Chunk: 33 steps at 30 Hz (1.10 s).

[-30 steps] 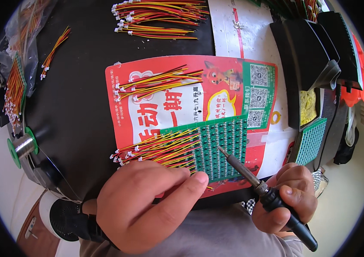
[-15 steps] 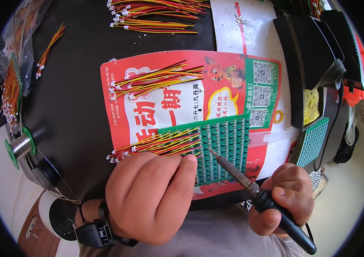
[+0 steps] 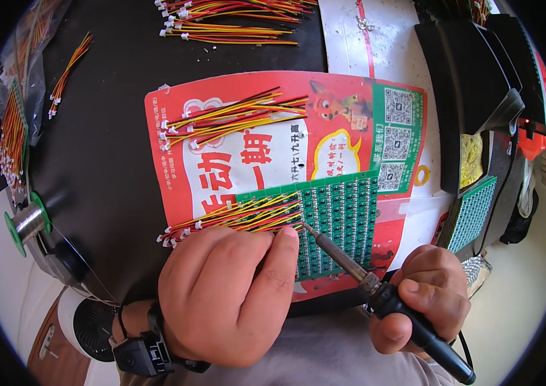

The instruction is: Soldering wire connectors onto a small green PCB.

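Soldering iron (image 3: 376, 286) tip meets green board (image 3: 344, 219) left edge.

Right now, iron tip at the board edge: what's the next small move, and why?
Probably ease the soldering iron in the right hand slightly left, onto the wire ends. Its tip sits at the green circuit board just right of the red and yellow wires, which the left hand presses down with a fingertip beside the tip.

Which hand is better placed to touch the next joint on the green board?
Right, most likely. The right hand grips the soldering iron, whose tip sits at the green circuit board beside the wire ends. The left hand lies over the red-and-yellow wires, pinning them.
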Tool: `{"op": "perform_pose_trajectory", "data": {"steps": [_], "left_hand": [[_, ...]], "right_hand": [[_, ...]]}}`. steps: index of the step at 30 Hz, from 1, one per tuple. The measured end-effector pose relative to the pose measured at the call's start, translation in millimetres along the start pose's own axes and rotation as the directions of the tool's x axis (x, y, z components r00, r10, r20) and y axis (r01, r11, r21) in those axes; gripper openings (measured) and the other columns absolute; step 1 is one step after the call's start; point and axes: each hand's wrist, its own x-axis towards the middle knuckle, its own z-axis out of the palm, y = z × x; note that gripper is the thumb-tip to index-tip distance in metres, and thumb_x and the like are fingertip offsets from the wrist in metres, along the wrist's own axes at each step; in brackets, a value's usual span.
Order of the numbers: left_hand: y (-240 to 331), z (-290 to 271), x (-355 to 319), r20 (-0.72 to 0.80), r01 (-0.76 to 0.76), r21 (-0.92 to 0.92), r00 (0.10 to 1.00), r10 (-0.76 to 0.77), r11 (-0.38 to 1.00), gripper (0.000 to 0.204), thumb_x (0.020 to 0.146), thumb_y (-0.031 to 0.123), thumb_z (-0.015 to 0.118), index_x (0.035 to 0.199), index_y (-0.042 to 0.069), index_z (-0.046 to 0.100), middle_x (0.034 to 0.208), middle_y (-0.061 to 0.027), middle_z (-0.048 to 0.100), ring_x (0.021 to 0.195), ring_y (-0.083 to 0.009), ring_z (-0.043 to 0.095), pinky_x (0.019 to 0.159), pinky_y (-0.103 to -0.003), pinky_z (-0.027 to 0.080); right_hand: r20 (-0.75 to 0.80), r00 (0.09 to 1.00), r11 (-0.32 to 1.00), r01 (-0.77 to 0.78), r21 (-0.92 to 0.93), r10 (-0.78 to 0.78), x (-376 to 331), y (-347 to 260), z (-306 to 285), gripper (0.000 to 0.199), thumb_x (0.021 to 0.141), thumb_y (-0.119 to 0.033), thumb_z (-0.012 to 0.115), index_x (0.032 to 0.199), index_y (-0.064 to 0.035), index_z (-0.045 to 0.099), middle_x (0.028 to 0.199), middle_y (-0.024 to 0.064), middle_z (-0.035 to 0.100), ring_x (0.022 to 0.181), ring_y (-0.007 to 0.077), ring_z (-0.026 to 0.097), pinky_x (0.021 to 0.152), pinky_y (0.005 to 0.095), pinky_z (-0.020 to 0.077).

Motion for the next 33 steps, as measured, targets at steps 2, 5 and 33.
{"op": "perform_pose_trajectory", "data": {"steps": [2,5,33], "left_hand": [[-0.2,0.4,-0.2,-0.005,-0.002,-0.004,1.000,0.002,1.000,0.030,0.068,-0.012,0.073,0.097,-0.009,0.071,0.080,-0.0130,0.063,0.065,-0.0262,0.060,0.057,-0.037,0.048],[-0.1,0.1,-0.2,-0.013,-0.004,-0.007,1.000,0.004,1.000,0.030,0.067,-0.012,0.073,0.097,-0.010,0.071,0.080,-0.0130,0.063,0.065,-0.0262,0.060,0.056,-0.037,0.048],[-0.8,3.2,-6.3,-0.087,-0.081,0.096,0.992,0.090,0.992,0.025,0.070,0.000,0.071,0.095,-0.006,0.070,0.080,-0.0107,0.062,0.067,-0.0236,0.059,0.054,-0.032,0.048]], "right_hand": [[0.001,1.000,1.000,-0.009,-0.005,0.009,0.0,-1.2,-0.3,0.038,0.094,-0.038,0.066,0.098,-0.0015,0.056,0.062,0.0021,0.044,0.052,0.0120,0.042,0.042,0.0275,0.0314],[0.008,1.000,1.000,-0.020,-0.009,0.021,0.7,-2.7,-0.6,0.038,0.094,-0.038,0.067,0.097,-0.0020,0.055,0.062,0.0022,0.044,0.051,0.0123,0.042,0.043,0.0276,0.0322],[0.010,0.999,0.999,-0.051,0.012,0.051,1.4,-2.8,-4.5,0.039,0.098,-0.041,0.060,0.099,-0.0028,0.054,0.062,0.0028,0.044,0.051,0.0121,0.042,0.042,0.0274,0.0319]]}}
